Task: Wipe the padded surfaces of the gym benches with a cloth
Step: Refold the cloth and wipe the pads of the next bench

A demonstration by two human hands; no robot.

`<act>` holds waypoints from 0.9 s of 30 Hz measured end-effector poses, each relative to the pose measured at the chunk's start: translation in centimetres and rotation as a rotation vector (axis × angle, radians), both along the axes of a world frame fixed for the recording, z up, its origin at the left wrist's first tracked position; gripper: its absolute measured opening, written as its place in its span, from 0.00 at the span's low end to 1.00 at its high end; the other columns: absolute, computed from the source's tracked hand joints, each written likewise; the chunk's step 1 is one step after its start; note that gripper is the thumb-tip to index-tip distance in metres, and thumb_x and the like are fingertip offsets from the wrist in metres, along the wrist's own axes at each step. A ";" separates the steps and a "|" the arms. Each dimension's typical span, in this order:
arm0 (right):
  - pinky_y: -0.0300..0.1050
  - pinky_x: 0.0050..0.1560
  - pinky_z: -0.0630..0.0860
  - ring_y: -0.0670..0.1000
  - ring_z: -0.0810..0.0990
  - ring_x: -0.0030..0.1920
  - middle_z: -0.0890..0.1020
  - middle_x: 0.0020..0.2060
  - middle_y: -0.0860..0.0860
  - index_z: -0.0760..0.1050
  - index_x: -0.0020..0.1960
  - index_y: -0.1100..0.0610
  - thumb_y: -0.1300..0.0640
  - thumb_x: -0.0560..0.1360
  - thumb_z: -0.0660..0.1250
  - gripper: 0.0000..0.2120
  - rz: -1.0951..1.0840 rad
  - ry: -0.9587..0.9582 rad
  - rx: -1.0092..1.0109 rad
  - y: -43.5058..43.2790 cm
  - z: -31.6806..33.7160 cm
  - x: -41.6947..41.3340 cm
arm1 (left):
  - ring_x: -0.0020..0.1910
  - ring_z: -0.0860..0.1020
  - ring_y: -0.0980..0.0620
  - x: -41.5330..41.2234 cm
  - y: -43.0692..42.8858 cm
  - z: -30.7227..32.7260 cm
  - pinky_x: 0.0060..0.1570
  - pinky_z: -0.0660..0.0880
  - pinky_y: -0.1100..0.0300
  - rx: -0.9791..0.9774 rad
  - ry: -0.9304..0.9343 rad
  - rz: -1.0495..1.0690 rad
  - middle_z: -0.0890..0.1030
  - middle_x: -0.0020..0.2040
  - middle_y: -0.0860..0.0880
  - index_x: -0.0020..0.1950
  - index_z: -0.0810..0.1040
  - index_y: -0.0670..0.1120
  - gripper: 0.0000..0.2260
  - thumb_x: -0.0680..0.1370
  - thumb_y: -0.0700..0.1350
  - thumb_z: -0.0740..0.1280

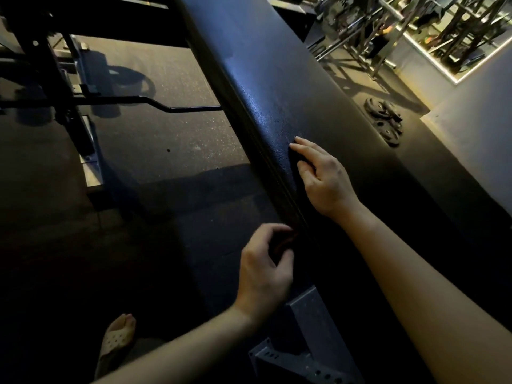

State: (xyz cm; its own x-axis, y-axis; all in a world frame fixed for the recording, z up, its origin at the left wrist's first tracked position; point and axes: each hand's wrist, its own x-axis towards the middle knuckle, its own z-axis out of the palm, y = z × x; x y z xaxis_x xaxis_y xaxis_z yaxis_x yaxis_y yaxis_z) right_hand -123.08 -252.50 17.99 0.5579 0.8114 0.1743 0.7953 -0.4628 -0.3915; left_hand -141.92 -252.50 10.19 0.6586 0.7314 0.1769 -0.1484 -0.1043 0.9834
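A long black padded bench (277,87) runs diagonally from the top centre to the bottom right. My right hand (324,178) rests on the pad near its left edge, with a dark cloth (294,159) held between thumb and outstretched fingers against the surface. My left hand (266,270) hovers lower, at the pad's side edge. Its fingers are curled toward the thumb over a dark patch, and it is too dim to tell whether they hold anything.
A black barbell bar (155,102) and a machine frame (50,79) stand on the rubber floor to the left. Weight plates (383,120) lie on the floor beyond the bench. The bench's grey steel leg (304,345) is at the bottom. My sandalled foot (117,339) is at the lower left.
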 end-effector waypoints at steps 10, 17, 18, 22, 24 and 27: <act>0.50 0.75 0.67 0.48 0.73 0.72 0.77 0.71 0.49 0.79 0.68 0.55 0.55 0.77 0.60 0.21 -0.013 -0.002 0.081 0.2 -0.5 0.6 | 0.50 0.80 0.59 1.5 1.9 0.3 0.52 0.74 0.68 0.132 -0.001 0.042 0.83 0.49 0.51 0.54 0.81 0.45 0.11 0.74 0.34 0.70; 0.53 0.74 0.68 0.49 0.74 0.72 0.77 0.71 0.50 0.80 0.67 0.55 0.55 0.77 0.61 0.21 0.005 0.007 0.095 0.0 -0.7 0.4 | 0.46 0.82 0.58 5.6 6.6 0.7 0.52 0.80 0.57 -0.201 0.026 0.327 0.84 0.46 0.52 0.52 0.82 0.47 0.07 0.75 0.39 0.71; 0.53 0.74 0.69 0.49 0.74 0.71 0.77 0.70 0.50 0.80 0.67 0.56 0.55 0.77 0.61 0.21 0.003 0.009 0.106 0.1 -0.7 0.6 | 0.47 0.82 0.58 4.6 4.7 0.7 0.52 0.78 0.62 -0.161 -0.001 0.250 0.84 0.46 0.53 0.52 0.82 0.46 0.08 0.75 0.38 0.71; 0.53 0.73 0.69 0.48 0.75 0.71 0.78 0.70 0.50 0.81 0.66 0.56 0.55 0.76 0.61 0.20 0.000 0.010 0.123 0.2 -1.0 1.0 | 0.49 0.83 0.57 2.4 1.8 1.2 0.51 0.76 0.68 -0.166 -0.015 0.071 0.85 0.47 0.53 0.53 0.83 0.49 0.09 0.76 0.37 0.71; 0.53 0.73 0.69 0.48 0.75 0.70 0.78 0.70 0.50 0.81 0.66 0.55 0.55 0.76 0.61 0.20 0.003 0.010 0.134 0.3 -1.1 1.1 | 0.48 0.83 0.59 4.3 4.3 0.7 0.50 0.76 0.69 -0.184 -0.006 0.163 0.85 0.46 0.52 0.52 0.83 0.46 0.09 0.77 0.34 0.71; 0.54 0.73 0.69 0.48 0.74 0.71 0.78 0.70 0.49 0.80 0.66 0.55 0.55 0.76 0.61 0.21 -0.002 0.014 0.135 0.3 -1.2 0.9 | 0.47 0.83 0.58 6.0 5.7 0.5 0.51 0.77 0.66 -0.252 -0.039 0.272 0.85 0.47 0.52 0.53 0.82 0.45 0.07 0.78 0.34 0.71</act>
